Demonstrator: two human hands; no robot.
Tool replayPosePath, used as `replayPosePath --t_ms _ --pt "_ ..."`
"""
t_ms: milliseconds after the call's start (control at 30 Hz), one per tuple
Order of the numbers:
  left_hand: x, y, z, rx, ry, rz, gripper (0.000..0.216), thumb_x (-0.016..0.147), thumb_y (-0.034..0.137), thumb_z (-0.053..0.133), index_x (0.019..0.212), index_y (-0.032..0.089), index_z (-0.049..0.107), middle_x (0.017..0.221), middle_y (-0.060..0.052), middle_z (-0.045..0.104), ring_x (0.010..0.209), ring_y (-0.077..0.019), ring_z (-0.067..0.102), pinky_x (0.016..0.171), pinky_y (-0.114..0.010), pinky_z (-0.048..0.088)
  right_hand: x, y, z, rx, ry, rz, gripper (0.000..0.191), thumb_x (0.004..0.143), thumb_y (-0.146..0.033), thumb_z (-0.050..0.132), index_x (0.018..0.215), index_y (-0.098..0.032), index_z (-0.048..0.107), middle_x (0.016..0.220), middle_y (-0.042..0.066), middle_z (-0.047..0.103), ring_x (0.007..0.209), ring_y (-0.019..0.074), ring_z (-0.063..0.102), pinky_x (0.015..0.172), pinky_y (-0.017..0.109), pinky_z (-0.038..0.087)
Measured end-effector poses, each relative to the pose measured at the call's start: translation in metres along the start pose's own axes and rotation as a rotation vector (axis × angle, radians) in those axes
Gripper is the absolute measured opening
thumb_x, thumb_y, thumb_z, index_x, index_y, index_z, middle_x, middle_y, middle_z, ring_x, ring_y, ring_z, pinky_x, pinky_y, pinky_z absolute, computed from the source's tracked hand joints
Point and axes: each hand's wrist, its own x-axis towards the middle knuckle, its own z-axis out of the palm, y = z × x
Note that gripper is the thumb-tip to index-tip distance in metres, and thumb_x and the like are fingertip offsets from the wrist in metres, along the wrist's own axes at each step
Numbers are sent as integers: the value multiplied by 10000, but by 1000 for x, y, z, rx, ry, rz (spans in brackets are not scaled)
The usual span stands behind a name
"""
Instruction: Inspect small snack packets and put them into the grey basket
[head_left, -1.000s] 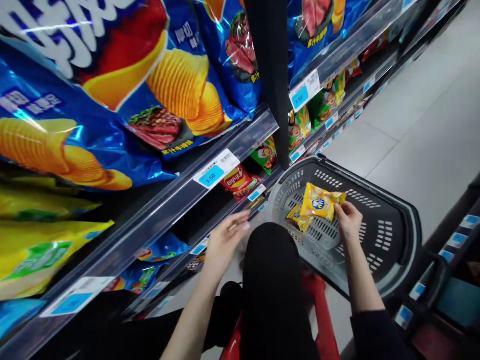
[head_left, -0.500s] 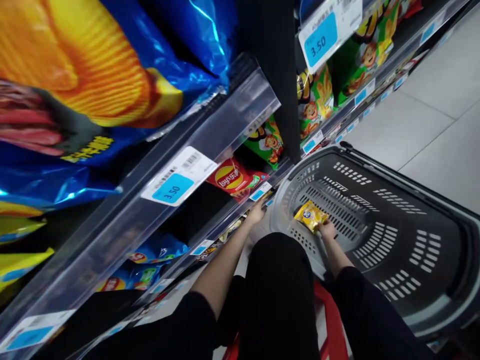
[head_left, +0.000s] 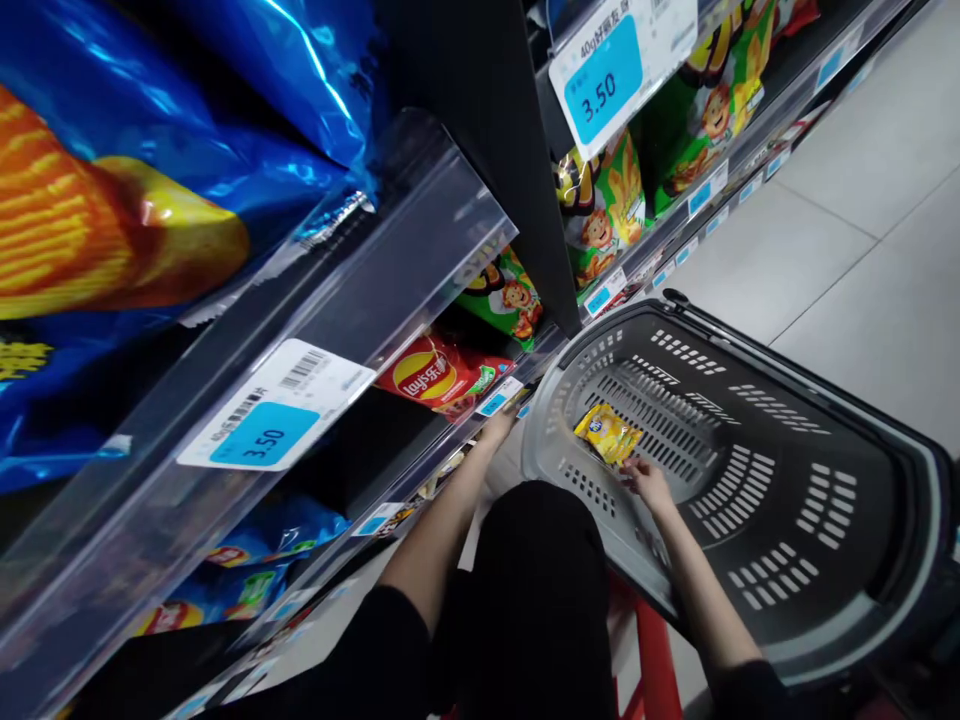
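A small yellow snack packet (head_left: 606,434) lies inside the grey shopping basket (head_left: 862,625), near its left end. Just below the packet is my right hand (head_left: 646,480), reaching down into the basket with its fingers apart, close to the packet's lower corner. Whether a fingertip still touches it is too small to tell. My left hand (head_left: 498,424) is at the lower shelf edge, by a price label (head_left: 500,397) under a red Lay's bag (head_left: 442,375). Its fingers are mostly hidden there.
Blue chip bags (head_left: 187,190) fill the upper shelf at left, above a clear price rail (head_left: 420,250). Green snack bags (head_left: 600,220) stand beyond a black divider (head_left: 487,110). A red frame (head_left: 656,660) is beside my knee (head_left: 551,590). Grey floor tiles (head_left: 840,240) lie at right.
My right hand has let go of the yellow packet, which now lies in the basket. The view has shifted, so shelf and basket sit further left. My left hand stays by the shelf edge.
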Motion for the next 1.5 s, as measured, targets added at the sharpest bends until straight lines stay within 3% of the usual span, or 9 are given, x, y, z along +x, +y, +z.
replayPosePath --t_ms 233,367,467,600,800,867,1200,1333,1500 --pt "-116 -44 -23 -254 363 -181 215 838 312 632 964 138 647 1082 -79 666 1081 -248 596 950 -453 466 -72 -24 -27 78 51 -131 487 687 -599 622 834 -137 662 780 92 705 661 226 656 673 362 508" --pt "-197 -64 -38 -538 497 -275 272 693 404 718 777 160 633 803 -63 703 854 -252 686 842 -425 544 -134 -72 -31 58 102 -258 384 789 -528 564 893 -167 649 837 93 698 782 241 648 751 365 485" --pt "-257 -61 -60 -725 551 -268 305 572 368 780 742 170 622 782 -23 689 801 -234 694 812 -424 569 -201 -117 -15 -64 202 -558 241 872 -396 517 876 -193 645 854 82 682 797 232 632 755 352 470" --pt "-335 -40 -102 -967 509 -191 313 577 249 793 852 180 661 928 -17 686 899 -236 672 813 -423 584 -288 -151 28 -187 -184 -941 155 889 -243 500 920 -220 650 861 71 670 825 224 628 757 339 486" --pt "-426 -31 -150 -1189 337 -20 474 630 117 756 1060 270 629 1123 -31 640 1003 -254 635 777 -368 596 -357 -147 92 -190 -746 -632 456 840 -303 565 1285 -235 489 1162 90 602 1031 250 601 873 403 499" --pt "-440 -42 -158 -1194 274 32 507 632 130 747 1106 263 626 1181 -50 608 1031 -278 622 767 -369 600 -368 -138 105 -101 -893 -538 466 812 -288 593 1262 -239 484 1132 59 622 1003 223 615 838 361 518" --pt "-427 -127 -158 -977 151 110 472 614 270 778 1030 180 576 905 -17 599 653 -167 649 418 -269 583 -362 -100 141 -271 -930 -539 315 657 -301 711 821 -235 450 794 -36 558 668 150 560 589 276 491" --pt "-420 -140 -149 -1000 128 116 391 591 204 766 914 173 548 802 30 539 527 -98 580 307 -194 509 -354 -87 145 -336 -929 -538 328 624 -277 729 723 -224 421 737 -47 496 629 128 500 552 239 447" --pt "-420 -144 -149 -1016 107 90 346 582 200 765 813 159 511 754 31 545 559 -158 649 351 -257 558 -350 -83 147 -382 -948 -563 283 640 -284 723 707 -216 457 731 -42 497 625 124 492 562 233 431"
